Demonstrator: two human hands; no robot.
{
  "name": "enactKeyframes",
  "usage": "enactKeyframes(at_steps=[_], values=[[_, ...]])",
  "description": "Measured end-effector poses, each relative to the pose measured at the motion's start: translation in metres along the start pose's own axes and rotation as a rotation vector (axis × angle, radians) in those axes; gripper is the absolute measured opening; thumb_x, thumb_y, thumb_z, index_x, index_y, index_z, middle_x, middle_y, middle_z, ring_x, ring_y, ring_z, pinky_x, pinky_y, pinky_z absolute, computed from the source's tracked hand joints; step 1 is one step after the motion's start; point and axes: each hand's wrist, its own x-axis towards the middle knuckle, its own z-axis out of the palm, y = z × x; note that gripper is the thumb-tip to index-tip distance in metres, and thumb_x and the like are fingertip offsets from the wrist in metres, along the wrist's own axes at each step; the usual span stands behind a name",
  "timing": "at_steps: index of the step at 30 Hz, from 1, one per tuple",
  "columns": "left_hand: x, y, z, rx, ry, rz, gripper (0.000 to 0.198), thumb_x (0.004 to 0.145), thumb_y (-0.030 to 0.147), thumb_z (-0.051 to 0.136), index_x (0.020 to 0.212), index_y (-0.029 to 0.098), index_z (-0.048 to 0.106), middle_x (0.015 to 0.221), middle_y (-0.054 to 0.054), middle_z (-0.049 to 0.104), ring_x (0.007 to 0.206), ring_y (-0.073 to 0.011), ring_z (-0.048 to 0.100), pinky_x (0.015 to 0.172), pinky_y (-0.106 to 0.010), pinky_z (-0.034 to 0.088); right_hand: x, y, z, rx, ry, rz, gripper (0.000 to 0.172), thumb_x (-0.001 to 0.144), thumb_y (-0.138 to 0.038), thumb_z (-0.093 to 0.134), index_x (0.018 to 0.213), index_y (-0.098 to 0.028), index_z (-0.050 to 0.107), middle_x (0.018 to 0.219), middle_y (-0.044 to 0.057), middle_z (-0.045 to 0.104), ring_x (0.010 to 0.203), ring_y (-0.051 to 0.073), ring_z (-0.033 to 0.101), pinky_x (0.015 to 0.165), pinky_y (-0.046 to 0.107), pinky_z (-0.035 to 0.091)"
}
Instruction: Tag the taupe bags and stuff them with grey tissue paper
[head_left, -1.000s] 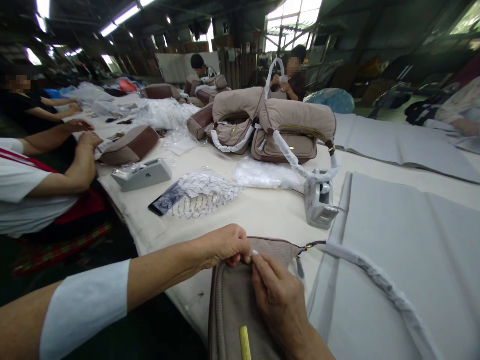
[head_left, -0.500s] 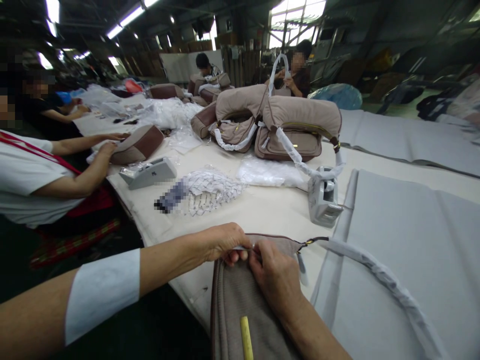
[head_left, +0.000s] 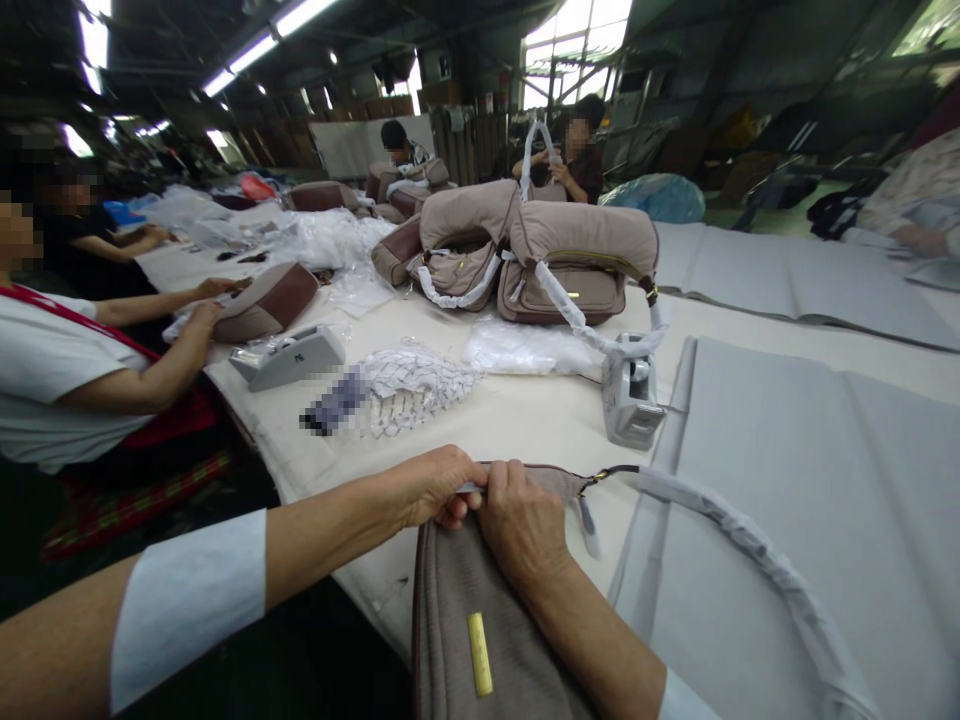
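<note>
The white-topped bench (head_left: 525, 420) carried everything within reach. Grey sheets (head_left: 795, 470) covered its right side, perhaps as padding. Beyond, a pair of taupe handbags (head_left: 536, 230) stood side by side, apparently set back to leave working room. A ribbed handbag (head_left: 469, 585) lay at the near edge, right before the person, probably so that both hands could work close. Its white-wrapped shoulder strap (head_left: 757, 535) trailed right over the sheets, clear of the fingers. A grey tape dispenser (head_left: 632, 400) stood just past it, seemingly for easy reach. The hands met at its upper edge: the left hand (head_left: 442, 487) pinched a whitish strip (head_left: 470, 488); the right hand (head_left: 523, 525) curled beside it, perhaps steadying the fabric, though I cannot tell what it gripped
</note>
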Motion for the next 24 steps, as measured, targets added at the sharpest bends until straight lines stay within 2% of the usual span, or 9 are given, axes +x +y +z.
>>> enactKeyframes(at_steps=[4, 9, 12, 14, 16, 18, 20, 21, 24], values=[[0.0, -0.003, -0.001, 0.003, 0.016, 0.006, 0.013, 0.064, 0.023, 0.056, 0.055, 0.015, 0.05, 0.041, 0.005, 0.048, 0.032, -0.006, 0.037, 0.036, -0.02, 0.035, 0.001, -0.001, -0.002, 0.032, -0.019, -0.026, 0.004, 0.083, -0.016, 0.051, 0.08, -0.017, 0.053, 0.074, 0.007, 0.059, 0.066, 0.024, 0.061, 0.051, 0.03, 0.041], [0.003, -0.003, 0.0, 0.06, 0.022, 0.042, 0.018, 0.065, 0.027, 0.055, 0.053, 0.016, 0.048, 0.039, 0.006, 0.045, 0.032, -0.0059, 0.036, 0.037, -0.02, 0.033, 0.008, 0.001, 0.003, 0.075, -0.102, 0.003, 0.008, 0.083, -0.017, 0.05, 0.08, -0.015, 0.056, 0.074, 0.009, 0.062, 0.065, 0.024, 0.063, 0.05, 0.029, 0.04], [0.0, -0.002, 0.0, 0.143, 0.017, 0.118, 0.022, 0.068, 0.029, 0.053, 0.052, 0.016, 0.045, 0.04, 0.005, 0.045, 0.032, -0.006, 0.036, 0.037, -0.02, 0.032, 0.01, 0.002, -0.001, 0.075, -0.123, 0.035, 0.01, 0.083, -0.016, 0.05, 0.079, -0.014, 0.058, 0.073, 0.008, 0.064, 0.063, 0.023, 0.064, 0.048, 0.029, 0.041], [-0.007, -0.006, 0.0, 0.205, 0.007, 0.187, 0.022, 0.071, 0.029, 0.054, 0.056, 0.017, 0.046, 0.043, 0.005, 0.048, 0.034, -0.0069, 0.038, 0.038, -0.02, 0.029, 0.007, 0.007, -0.009, 0.12, -0.151, 0.052, 0.013, 0.083, -0.019, 0.053, 0.092, -0.013, 0.06, 0.079, 0.009, 0.066, 0.068, 0.025, 0.065, 0.052, 0.03, 0.045], [-0.015, -0.016, -0.002, 0.396, 0.049, 0.406, 0.016, 0.076, 0.028, 0.054, 0.065, 0.017, 0.049, 0.053, 0.003, 0.056, 0.044, -0.0092, 0.048, 0.044, -0.021, 0.033, -0.001, 0.019, -0.02, 0.261, -0.186, -0.007, 0.039, 0.08, -0.024, 0.06, 0.117, -0.011, 0.054, 0.094, 0.012, 0.067, 0.082, 0.027, 0.065, 0.064, 0.034, 0.05], [-0.021, -0.031, -0.006, 0.758, 0.178, 0.793, 0.012, 0.082, 0.023, 0.051, 0.073, 0.018, 0.053, 0.065, 0.0, 0.061, 0.057, -0.0121, 0.054, 0.053, -0.024, 0.038, -0.01, 0.037, -0.03, 0.48, -0.196, -0.106, 0.063, 0.077, -0.025, 0.066, 0.133, -0.012, 0.041, 0.112, 0.014, 0.062, 0.099, 0.026, 0.06, 0.079, 0.035, 0.049], [-0.024, -0.046, -0.011, 1.155, 0.34, 1.219, 0.014, 0.087, 0.016, 0.046, 0.079, 0.017, 0.057, 0.067, -0.002, 0.061, 0.062, -0.0144, 0.055, 0.059, -0.028, 0.04, -0.016, 0.055, -0.036, 0.664, -0.195, -0.15, 0.063, 0.077, -0.022, 0.067, 0.134, -0.016, 0.042, 0.117, 0.011, 0.059, 0.101, 0.022, 0.057, 0.086, 0.033, 0.048], [-0.023, -0.052, -0.014, 1.289, 0.404, 1.372, 0.015, 0.087, 0.013, 0.045, 0.083, 0.017, 0.059, 0.067, -0.003, 0.062, 0.061, -0.0153, 0.054, 0.059, -0.03, 0.041, -0.016, 0.063, -0.038, 0.725, -0.207, -0.147, 0.057, 0.078, -0.021, 0.066, 0.131, -0.018, 0.045, 0.115, 0.009, 0.059, 0.098, 0.02, 0.058, 0.085, 0.032, 0.048], [-0.021, -0.061, -0.018, 1.432, 0.511, 1.612, 0.016, 0.084, 0.007, 0.049, 0.096, 0.015, 0.058, 0.071, -0.006, 0.065, 0.062, -0.0166, 0.055, 0.06, -0.033, 0.043, -0.005, 0.075, -0.04, 0.794, -0.266, -0.206, 0.048, 0.079, -0.022, 0.066, 0.125, -0.021, 0.052, 0.109, 0.006, 0.06, 0.089, 0.017, 0.058, 0.083, 0.03, 0.047]])
